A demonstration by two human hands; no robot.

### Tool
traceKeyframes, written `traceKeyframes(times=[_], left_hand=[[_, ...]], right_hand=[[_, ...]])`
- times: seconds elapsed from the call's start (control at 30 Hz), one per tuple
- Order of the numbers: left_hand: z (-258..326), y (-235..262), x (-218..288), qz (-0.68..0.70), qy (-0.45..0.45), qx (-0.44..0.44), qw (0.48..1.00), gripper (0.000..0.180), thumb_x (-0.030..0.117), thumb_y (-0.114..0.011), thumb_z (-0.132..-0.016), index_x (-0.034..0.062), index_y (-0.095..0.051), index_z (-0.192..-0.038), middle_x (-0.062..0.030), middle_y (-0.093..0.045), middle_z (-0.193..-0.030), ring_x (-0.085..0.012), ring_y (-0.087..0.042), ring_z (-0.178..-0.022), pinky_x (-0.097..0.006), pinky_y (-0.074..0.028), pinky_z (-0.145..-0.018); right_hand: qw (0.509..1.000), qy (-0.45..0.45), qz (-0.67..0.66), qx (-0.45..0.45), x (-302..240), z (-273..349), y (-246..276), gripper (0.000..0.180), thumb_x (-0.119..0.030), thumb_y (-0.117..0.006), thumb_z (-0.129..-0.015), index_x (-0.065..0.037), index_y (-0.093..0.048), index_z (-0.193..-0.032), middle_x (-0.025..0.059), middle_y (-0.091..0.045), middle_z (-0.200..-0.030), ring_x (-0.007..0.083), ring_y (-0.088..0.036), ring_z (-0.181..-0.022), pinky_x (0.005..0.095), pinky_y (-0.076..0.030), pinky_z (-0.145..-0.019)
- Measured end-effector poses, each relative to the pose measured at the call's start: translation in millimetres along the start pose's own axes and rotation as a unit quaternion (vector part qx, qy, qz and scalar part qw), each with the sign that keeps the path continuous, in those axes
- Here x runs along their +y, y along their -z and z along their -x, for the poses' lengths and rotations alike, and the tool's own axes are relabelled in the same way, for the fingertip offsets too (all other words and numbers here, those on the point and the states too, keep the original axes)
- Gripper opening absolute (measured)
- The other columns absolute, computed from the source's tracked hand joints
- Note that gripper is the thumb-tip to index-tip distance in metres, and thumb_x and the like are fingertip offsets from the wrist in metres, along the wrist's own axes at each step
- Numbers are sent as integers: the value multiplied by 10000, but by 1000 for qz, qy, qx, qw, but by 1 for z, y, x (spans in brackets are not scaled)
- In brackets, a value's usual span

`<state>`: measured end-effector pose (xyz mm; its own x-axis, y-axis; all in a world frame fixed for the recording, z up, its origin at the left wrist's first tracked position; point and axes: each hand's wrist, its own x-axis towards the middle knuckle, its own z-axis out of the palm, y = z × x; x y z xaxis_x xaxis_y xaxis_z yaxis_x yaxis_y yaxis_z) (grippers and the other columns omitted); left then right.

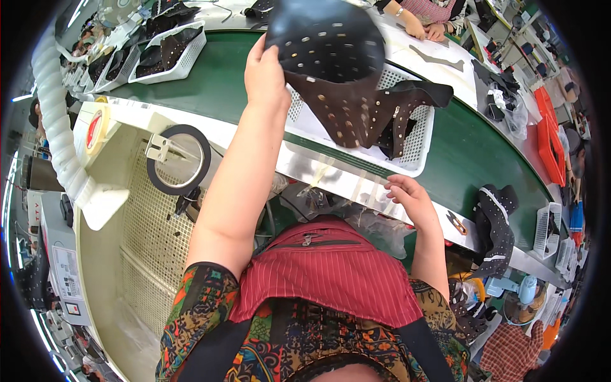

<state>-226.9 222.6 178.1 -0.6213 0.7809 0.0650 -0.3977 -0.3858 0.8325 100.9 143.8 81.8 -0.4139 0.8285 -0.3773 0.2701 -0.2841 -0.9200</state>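
dark perforated leather piece raised above white mesh basket, gripped at its edge by left hand. basket sits on green conveyor belt. right hand rests open, fingers loosely curled, on metal bench edge, holding nothing. tape roll left of the arm.

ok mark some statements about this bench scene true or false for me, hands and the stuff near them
1. The left hand grips a dark studded leather piece lifted over the white basket. True.
2. The right hand holds scissors. False: it rests open at the bench's metal edge, holding nothing.
3. The conveyor belt is green. True.
4. The basket is empty. False: dark studded pieces lie in it.
5. A black tape roll hangs at the left. True.
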Motion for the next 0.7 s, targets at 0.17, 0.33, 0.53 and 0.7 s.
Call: traceKeyframes(times=[0.17, 0.33, 0.53, 0.7], left_hand=[[10, 53, -53, -213, 206, 100, 950, 829, 223, -614, -852, 7, -93, -1459, -223, -314, -1421, -305, -406, -1266, -412, -352, -1015], [71, 85, -58, -273, 246, -17, 930, 621, 235, -585, -874, 4, -318, -1385, -170, -491, -1299, -211, -524, -1115, -385, -396, -960], [130, 99, -23, -334, 308, -244, 857, 347, 165, -516, -929, 24, -515, -1246, -86, -620, -1114, -145, -585, -982, -275, -453, -847], [149, 112, -2, -311, 277, -245, 875, 350, 137, -521, -927, 4, -502, -1250, -97, -611, -1130, -146, -576, -987, -286, -449, -892]], right_hand=[[999, 26, -10, 33, 7, -4, 23, 317, -123, -559, -885, 20, -542, -1167, 86, -643, -1013, 137, -591, -867, 266, -469, -772], [986, 107, 17, 129, -5, -43, 52, 377, -105, -577, -869, 10, -498, -1220, 86, -608, -1071, 130, -585, -851, 263, -476, -763], [896, 231, 244, 292, -47, -124, 74, 527, -75, -573, -797, -21, -429, -1301, 156, -499, -1282, 209, -610, -924, 310, -485, -816], [847, 234, 397, 264, -59, -162, 66, 472, -65, -535, -767, -55, -504, -1238, 174, -536, -1223, 303, -598, -983, 379, -475, -860]])
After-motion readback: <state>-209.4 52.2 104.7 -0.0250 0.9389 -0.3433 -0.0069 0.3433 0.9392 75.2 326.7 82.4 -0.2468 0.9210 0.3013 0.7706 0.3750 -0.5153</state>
